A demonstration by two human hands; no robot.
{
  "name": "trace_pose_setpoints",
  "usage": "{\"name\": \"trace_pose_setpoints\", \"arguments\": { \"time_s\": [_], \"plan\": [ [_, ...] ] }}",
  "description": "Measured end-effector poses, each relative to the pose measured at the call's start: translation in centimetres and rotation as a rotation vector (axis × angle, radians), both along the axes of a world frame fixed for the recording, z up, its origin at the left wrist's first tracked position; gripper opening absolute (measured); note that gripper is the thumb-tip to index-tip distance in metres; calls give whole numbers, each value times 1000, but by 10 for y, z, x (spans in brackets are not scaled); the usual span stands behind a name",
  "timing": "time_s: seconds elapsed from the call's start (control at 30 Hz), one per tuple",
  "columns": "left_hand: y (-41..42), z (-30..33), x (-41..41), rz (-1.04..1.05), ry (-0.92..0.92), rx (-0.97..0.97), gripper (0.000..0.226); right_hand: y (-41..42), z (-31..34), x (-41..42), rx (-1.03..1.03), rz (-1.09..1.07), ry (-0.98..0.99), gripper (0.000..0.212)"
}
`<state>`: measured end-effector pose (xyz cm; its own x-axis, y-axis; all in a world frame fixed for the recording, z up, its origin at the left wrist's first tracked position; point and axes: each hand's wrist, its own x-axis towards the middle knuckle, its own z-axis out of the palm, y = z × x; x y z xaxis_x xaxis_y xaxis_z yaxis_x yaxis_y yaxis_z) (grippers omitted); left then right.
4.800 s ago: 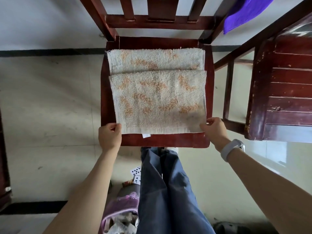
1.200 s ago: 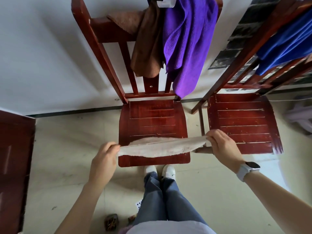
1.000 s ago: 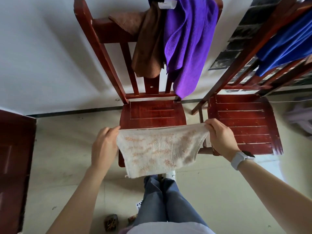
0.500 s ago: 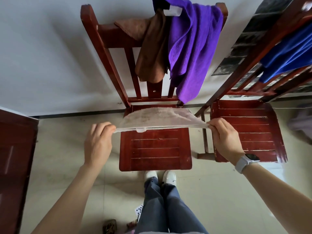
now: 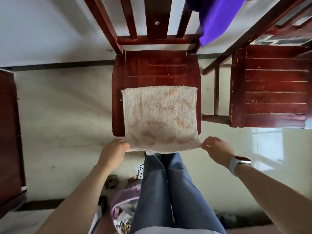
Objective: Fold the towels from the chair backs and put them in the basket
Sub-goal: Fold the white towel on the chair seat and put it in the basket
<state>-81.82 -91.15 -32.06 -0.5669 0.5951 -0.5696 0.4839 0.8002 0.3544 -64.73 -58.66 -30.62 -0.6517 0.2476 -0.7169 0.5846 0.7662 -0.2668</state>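
A cream towel with orange flecks (image 5: 160, 115) lies folded over the front half of the dark red chair seat (image 5: 155, 65), its near edge hanging past the seat's front. My left hand (image 5: 114, 153) pinches the towel's near left corner. My right hand (image 5: 216, 150), with a pale watch on the wrist, pinches the near right corner. A purple towel (image 5: 217, 19) hangs from the chair back at the upper right. No basket is visible.
A second dark red chair (image 5: 273, 85) stands to the right, close beside the first. Dark wooden furniture (image 5: 10, 132) fills the left edge. A pink clear bag (image 5: 125, 211), playing cards (image 5: 139, 168) and small items lie on the floor by my legs.
The towel was held in the air between both hands and flipped out flat; now it rests on the seat. The view has tilted down, hiding the chair back's top and the brown towel.
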Motion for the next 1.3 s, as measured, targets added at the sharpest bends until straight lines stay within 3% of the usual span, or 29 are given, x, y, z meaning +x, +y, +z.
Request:
{"name": "trace_pose_setpoints", "arguments": {
  "time_s": [0.1,0.23,0.43,0.8,1.13,1.23,1.3],
  "plan": [
    [5,-12,-2,225,-24,59,19,1,-13,-2,-11,-184,36,19],
    [20,-11,-27,481,-4,190,21,4,-16,-29,-69,-470,256,14],
    [55,-15,-75,544,120,345,21,21,-24,-91,-92,-730,405,19],
    [87,-62,-140,485,277,368,24,51,-78,-169,36,-667,498,24],
    [99,-107,-162,446,278,283,24,62,-118,-179,143,-647,345,28],
    [106,-102,-162,499,373,259,25,55,-111,-182,252,-633,374,30],
    [113,-93,-153,471,478,288,27,43,-99,-180,375,-508,472,33]
  ]
}}
